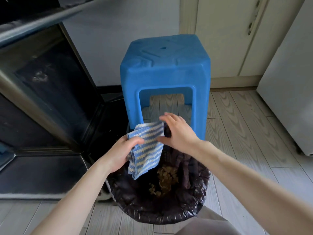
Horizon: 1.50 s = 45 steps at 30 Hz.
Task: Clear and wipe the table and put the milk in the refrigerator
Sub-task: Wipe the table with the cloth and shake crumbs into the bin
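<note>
Your left grip (122, 153) sits at the centre of the frame with its fingers and thumb curled round the left edge of the cloth (147, 150), pinching it. Your right grip (177, 133) is just right of it, fingers spread and relaxed. Its thumb lies against the cloth's right edge and holds nothing.

The cloth hangs over the bin (160, 216), above the far left part of the mouth. Its lower corner hangs in front of the bin's liner, near the left rim; you cannot tell whether it touches. The bin's mouth is open toward you and to the right, with brown scraps (167, 175) lying inside. The stool (166, 68) stands right behind the bin, its near legs close to the far rim, so there is little room beyond the cloth. A dark oven (42, 99) closes the left side. Open floor (245, 133) lies to the right.

The cloth's long axis runs top to bottom, leaning a little left at the bottom. Its top edge is folded back toward the stool, and its blue, yellow and white stripes run crosswise.

The floor is pale wood-grain planks. Cream cupboards (225, 39) fill the upper right, and a white appliance (291, 99) stands along the right edge.
</note>
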### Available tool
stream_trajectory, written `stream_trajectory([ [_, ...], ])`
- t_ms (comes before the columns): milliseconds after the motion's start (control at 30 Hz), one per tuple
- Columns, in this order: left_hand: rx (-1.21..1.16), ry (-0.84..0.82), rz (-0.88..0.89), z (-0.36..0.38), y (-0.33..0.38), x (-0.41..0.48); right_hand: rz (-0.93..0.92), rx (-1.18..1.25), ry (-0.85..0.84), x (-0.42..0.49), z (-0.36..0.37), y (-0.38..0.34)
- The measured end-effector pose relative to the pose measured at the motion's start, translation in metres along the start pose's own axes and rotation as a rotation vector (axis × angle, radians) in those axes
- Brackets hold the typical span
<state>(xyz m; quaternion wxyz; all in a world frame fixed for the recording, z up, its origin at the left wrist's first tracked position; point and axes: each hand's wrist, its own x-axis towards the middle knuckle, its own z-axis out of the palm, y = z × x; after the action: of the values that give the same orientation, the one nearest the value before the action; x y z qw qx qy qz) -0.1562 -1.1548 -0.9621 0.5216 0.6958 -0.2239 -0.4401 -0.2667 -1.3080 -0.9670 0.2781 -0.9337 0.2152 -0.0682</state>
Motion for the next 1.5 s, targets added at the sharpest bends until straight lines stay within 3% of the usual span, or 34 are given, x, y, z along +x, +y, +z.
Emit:
stream_trajectory([
  [100, 0.060, -0.041, 0.054, 0.002, 0.000, -0.004, -0.036, 0.048, -0.209, 0.011, -0.010, 0.003],
  [267, 0.213, 0.173, 0.207, -0.013, -0.006, -0.001, -0.014, 0.188, -0.257, 0.012, -0.031, 0.010],
  [467, 0.668, 0.206, 0.369, -0.010, -0.011, 0.006, -0.072, 0.237, -0.218, 0.008, -0.036, 0.006],
  [633, 0.773, 0.251, 0.389, -0.005, -0.015, 0.010, -0.105, 0.250, -0.153, 0.010, -0.040, -0.001],
  [767, 0.991, 0.213, 0.343, -0.002, -0.029, 0.012, -0.030, -0.044, -0.271, 0.007, -0.017, 0.013],
  [900, 0.951, 0.317, 0.376, 0.002, -0.023, 0.013, -0.089, 0.024, -0.138, 0.009, -0.019, 0.000],
  [1100, 1.049, 0.209, 0.233, -0.001, -0.040, 0.008, -0.028, -0.185, -0.354, 0.007, -0.001, 0.016],
  [1200, 0.949, 0.298, 0.302, -0.006, -0.039, 0.008, -0.034, -0.082, -0.283, 0.007, -0.009, 0.015],
  [1333, 1.028, 0.189, 0.276, 0.000, -0.040, 0.005, 0.016, -0.107, -0.322, 0.004, -0.004, 0.020],
  [1500, 0.911, 0.197, 0.351, -0.001, -0.025, 0.005, 0.048, 0.013, -0.293, 0.003, -0.013, 0.017],
])
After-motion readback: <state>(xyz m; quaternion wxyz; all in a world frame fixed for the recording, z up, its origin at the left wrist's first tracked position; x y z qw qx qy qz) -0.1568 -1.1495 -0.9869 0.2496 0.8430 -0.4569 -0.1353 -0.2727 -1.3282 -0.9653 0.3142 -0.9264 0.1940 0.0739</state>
